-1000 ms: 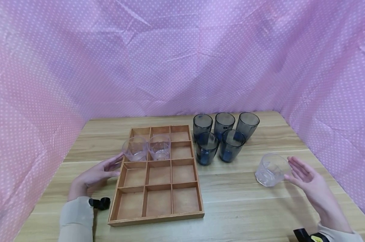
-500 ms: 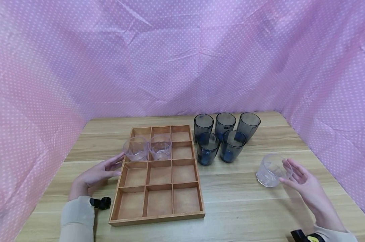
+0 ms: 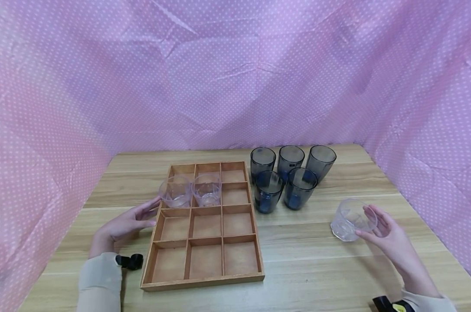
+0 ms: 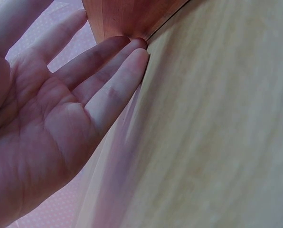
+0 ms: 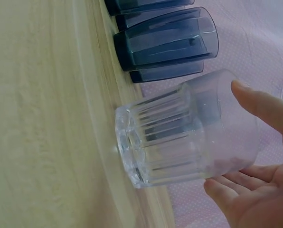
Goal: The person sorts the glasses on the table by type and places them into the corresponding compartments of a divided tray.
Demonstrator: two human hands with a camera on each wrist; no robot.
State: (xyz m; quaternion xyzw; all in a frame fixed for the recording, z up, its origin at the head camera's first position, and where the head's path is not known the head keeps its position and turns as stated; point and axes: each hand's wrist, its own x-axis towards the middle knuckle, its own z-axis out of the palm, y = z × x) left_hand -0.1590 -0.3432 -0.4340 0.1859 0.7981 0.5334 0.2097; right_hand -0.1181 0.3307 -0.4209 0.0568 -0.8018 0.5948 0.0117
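My left hand (image 3: pixel 128 223) lies at the left side of the wooden divided tray (image 3: pixel 202 284), fingers extended and fingertips against its edge. In the left wrist view, the left hand (image 4: pixel 51 109) has its fingertips by the tray's side (image 4: pixel 125 19). Two clear glasses (image 3: pixel 176 197) (image 3: pixel 207 195) stand side by side in the second row from the back, in the left and middle compartments. At the right, a third clear glass (image 3: pixel 345 223) stands upright on the table. My right hand (image 3: pixel 391 242) holds it near the rim; the right wrist view shows thumb and fingers on opposite sides of this glass (image 5: pixel 174 137).
Several blue-grey tumblers (image 3: pixel 267 193) stand grouped right of the tray's back half, between it and the held glass. Pink dotted cloth (image 3: pixel 235 78) hangs behind and beside the wooden table (image 3: pixel 298 268).
My right hand has moved left onto the clear glass, and its thumb and fingers have come around the sides. The left hand still lies at the tray.
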